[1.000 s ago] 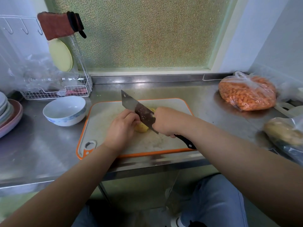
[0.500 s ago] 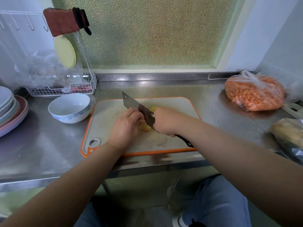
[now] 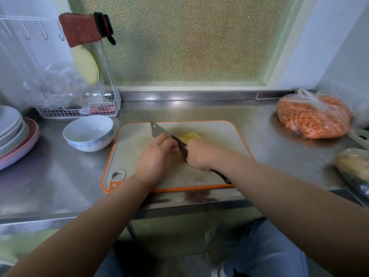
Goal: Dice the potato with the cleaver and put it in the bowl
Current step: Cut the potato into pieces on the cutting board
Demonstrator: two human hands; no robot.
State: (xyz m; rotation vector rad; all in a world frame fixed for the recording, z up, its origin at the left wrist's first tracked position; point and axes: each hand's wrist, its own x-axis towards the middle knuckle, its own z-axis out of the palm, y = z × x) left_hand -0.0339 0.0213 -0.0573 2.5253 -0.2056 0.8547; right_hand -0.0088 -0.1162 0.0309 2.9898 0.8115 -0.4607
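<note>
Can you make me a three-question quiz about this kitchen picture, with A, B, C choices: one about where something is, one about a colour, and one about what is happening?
1. Where is the bowl?
A. on the counter, left of the cutting board
B. on the cutting board
C. on the stack of plates

2. What colour is the cutting board's rim?
A. blue
B. orange
C. black

3. What is in the bowl?
A. diced potato
B. carrots
C. nothing that shows

Answers:
1. A, it sits on the steel counter, apart from the board's left edge.
2. B, an orange band runs round the pale board.
3. C, its inside shows plain white; the potato is on the board, steadied by the left hand while the right hand holds the cleaver.
</note>
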